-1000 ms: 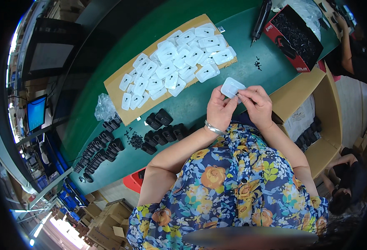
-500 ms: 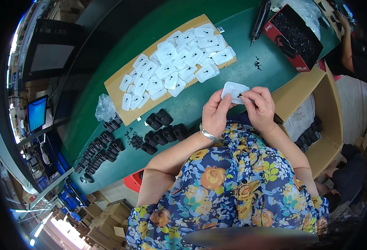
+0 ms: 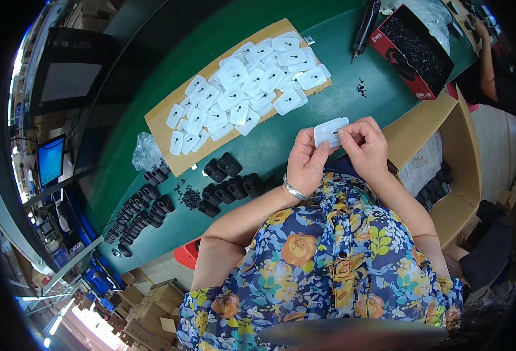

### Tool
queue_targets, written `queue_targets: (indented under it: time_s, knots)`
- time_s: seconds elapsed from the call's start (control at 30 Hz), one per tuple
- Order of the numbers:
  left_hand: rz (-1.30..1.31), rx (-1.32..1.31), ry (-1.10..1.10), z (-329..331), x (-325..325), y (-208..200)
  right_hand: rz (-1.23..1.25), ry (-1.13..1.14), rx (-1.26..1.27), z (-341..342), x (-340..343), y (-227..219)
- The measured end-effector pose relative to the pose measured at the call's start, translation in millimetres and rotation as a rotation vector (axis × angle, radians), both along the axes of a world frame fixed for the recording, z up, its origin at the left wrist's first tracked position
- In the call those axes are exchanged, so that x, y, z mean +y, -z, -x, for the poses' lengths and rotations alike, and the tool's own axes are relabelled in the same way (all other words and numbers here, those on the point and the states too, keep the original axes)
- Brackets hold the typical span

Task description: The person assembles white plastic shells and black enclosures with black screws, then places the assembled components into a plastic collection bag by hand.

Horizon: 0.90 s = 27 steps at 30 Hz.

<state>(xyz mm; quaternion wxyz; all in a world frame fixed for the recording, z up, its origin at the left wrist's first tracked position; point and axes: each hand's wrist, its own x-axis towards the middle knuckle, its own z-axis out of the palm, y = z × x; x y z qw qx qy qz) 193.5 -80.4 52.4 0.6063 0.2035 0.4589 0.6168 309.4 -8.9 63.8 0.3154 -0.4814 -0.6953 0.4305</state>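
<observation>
- The left hand [image 3: 306, 159] is clamped on a white plastic piece [image 3: 326, 133], its thumb on the face and its fingers behind.
- The right hand [image 3: 364, 146] pinches the same piece at its right edge, thumb and forefinger close together.
- The white plastic piece is held up between both hands, in front of the chest, over the near edge of the green table [image 3: 340, 104].
- A small black part [image 3: 335, 133] shows on its face beside the right thumb; whether the fingertips touch it is hard to tell at this size.
- Beyond the hands, a pile of similar white pieces [image 3: 232, 98], many with a black part on them, lies on a cardboard sheet [image 3: 159, 130].
- Left of the hands are black cases [image 3: 228, 186], a heap of small black bits [image 3: 191, 198] and a clear plastic bag [image 3: 147, 153].
- To the right, a few black bits [image 3: 361, 88] lie near a black power screwdriver [image 3: 365, 30] and a red box [image 3: 420, 88] of small dark parts.
- An open carton [image 3: 470, 158] stands by the right arm.
</observation>
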Motion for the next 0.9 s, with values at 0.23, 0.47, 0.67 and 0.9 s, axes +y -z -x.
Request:
queue_targets:
  time_s: [0.23, 0.47, 0.67, 0.9]
  knots:
    - [0.02, -0.043, -0.031, -1, 4, -6, 0.075, 0.067, 0.019, 5, -5, 7]
    - [0.01, 0.02, -0.08, -2, 4, 1, 0.009, 0.054, -0.041, 8, -7, 7]
    - [0.028, 0.172, -0.097, 5, 9, 11, -0.129, 0.055, -0.041, 14, -12, 3]
    - [0.031, 0.131, -0.082, 15, 6, 15, 0.041, 0.029, 0.024, 15, -13, 7]
